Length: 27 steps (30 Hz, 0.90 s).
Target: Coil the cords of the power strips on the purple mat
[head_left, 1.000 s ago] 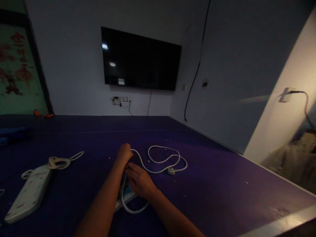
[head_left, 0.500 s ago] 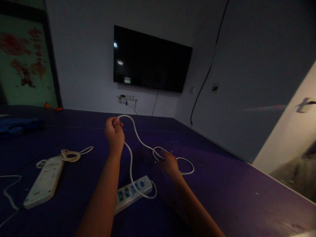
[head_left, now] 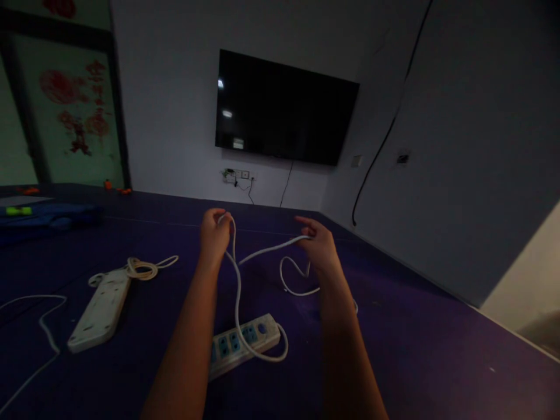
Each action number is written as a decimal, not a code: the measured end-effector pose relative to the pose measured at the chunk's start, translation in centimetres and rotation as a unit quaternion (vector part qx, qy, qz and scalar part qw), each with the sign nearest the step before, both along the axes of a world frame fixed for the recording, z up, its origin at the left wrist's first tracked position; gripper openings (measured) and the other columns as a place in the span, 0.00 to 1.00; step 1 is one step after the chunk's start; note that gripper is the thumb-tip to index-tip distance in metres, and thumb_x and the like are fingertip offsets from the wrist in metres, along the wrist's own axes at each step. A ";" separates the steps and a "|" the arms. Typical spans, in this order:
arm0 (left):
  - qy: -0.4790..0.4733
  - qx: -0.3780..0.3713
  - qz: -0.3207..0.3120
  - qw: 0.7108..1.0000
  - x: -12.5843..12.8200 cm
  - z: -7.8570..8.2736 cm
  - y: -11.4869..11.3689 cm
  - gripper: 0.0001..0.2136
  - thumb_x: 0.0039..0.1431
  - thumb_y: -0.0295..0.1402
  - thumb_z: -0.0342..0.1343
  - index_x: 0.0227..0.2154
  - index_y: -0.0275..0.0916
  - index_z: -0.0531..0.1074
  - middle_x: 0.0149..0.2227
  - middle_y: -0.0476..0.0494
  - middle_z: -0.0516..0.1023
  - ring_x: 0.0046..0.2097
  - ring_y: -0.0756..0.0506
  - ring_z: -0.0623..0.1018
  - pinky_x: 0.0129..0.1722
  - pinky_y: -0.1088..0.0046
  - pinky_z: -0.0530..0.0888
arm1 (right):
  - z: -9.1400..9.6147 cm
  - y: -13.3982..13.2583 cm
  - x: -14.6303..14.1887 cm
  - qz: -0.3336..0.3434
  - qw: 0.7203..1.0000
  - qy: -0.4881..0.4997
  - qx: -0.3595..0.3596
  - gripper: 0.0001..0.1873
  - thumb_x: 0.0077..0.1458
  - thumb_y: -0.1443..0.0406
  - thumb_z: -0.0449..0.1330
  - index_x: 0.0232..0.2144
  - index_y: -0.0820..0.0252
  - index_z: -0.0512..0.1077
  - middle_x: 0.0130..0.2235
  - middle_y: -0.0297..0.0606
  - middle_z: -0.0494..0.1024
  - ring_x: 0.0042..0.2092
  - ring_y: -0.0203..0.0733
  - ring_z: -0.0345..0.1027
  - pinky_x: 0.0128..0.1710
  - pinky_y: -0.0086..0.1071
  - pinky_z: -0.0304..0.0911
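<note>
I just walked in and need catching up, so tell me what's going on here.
Someone is handling a white cord. The left hand holds a bend of it up, and the right hand holds another part. The cord crosses a power strip and curls by its end. A second power strip lies off to the left.

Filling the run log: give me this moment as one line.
left hand: holds white cord | right hand: holds same cord | power strip with blue sockets: on purple surface, cord crossing over it
</note>
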<state>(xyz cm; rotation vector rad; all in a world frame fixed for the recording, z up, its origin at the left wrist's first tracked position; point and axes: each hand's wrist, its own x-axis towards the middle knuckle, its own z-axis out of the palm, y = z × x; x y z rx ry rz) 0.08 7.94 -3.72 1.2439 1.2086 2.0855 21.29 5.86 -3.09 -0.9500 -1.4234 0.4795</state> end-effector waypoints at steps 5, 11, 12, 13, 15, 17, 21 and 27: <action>0.254 -0.090 -0.022 0.963 0.6 0.3 -1.7 0.19 0.44 0.42 0.62 0.37 0.36 0.71 0.39 0.37 0.75 0.37 0.42 0.77 0.38 0.64 0.72 | 1.5 -1.8 -0.5 0.111 0.985 0.132 0.002 0.28 0.35 0.71 0.59 0.44 0.58 0.70 0.29 0.27 0.65 0.26 0.28 0.57 0.27 0.25 0.55; 0.380 -0.054 -0.070 0.921 2.0 1.5 -4.5 0.19 0.48 0.45 0.59 0.40 0.40 0.74 0.52 0.33 0.71 0.58 0.36 0.65 0.50 0.58 0.67 | 1.1 -0.5 -0.4 0.062 0.982 0.179 0.014 0.20 0.40 0.70 0.58 0.40 0.59 0.72 0.28 0.30 0.65 0.27 0.30 0.57 0.26 0.26 0.57; 0.386 -0.045 -0.115 0.914 2.3 1.7 -4.8 0.18 0.48 0.45 0.59 0.41 0.41 0.74 0.52 0.34 0.71 0.57 0.37 0.66 0.50 0.58 0.68 | 1.0 -0.2 -0.4 0.059 0.980 0.189 0.007 0.19 0.41 0.70 0.58 0.40 0.60 0.71 0.29 0.31 0.66 0.26 0.30 0.57 0.25 0.26 0.56; 0.389 -0.038 -0.172 0.904 2.5 1.8 -5.1 0.18 0.48 0.44 0.60 0.41 0.42 0.74 0.51 0.36 0.72 0.56 0.38 0.68 0.48 0.60 0.69 | 0.8 0.1 -0.3 0.061 0.979 0.197 -0.001 0.19 0.42 0.69 0.58 0.41 0.60 0.71 0.29 0.32 0.67 0.26 0.30 0.57 0.24 0.26 0.56; 0.386 -0.034 -0.291 0.875 2.8 1.8 -5.3 0.15 0.46 0.40 0.61 0.38 0.43 0.74 0.45 0.39 0.77 0.49 0.41 0.75 0.43 0.64 0.72 | 0.6 0.5 -0.2 0.073 0.976 0.207 -0.010 0.19 0.43 0.69 0.57 0.42 0.60 0.71 0.30 0.33 0.68 0.27 0.31 0.59 0.25 0.27 0.57; 0.399 -0.048 -0.357 0.843 3.0 1.5 -5.2 0.09 0.45 0.34 0.61 0.33 0.43 0.75 0.36 0.44 0.80 0.39 0.43 0.78 0.36 0.69 0.74 | 0.6 0.6 -0.1 0.086 0.974 0.211 -0.002 0.19 0.44 0.69 0.57 0.42 0.60 0.71 0.32 0.34 0.70 0.29 0.32 0.62 0.28 0.28 0.60; 0.458 -0.105 -0.264 0.843 2.6 0.8 -4.1 0.05 0.46 0.33 0.59 0.17 0.42 0.73 0.21 0.49 0.77 0.26 0.45 0.78 0.26 0.73 0.71 | 1.0 -0.2 0.0 0.081 0.972 0.215 0.051 0.18 0.44 0.68 0.59 0.41 0.59 0.71 0.33 0.35 0.70 0.32 0.34 0.65 0.32 0.30 0.63; 0.146 -0.155 -0.192 0.958 1.6 1.9 -4.0 0.17 0.56 0.39 0.49 0.16 0.37 0.68 0.12 0.47 0.69 0.12 0.49 0.69 0.12 0.76 0.62 | 1.8 -2.1 0.1 0.096 0.972 0.188 0.105 0.18 0.37 0.70 0.65 0.36 0.60 0.73 0.33 0.32 0.72 0.35 0.33 0.67 0.36 0.29 0.65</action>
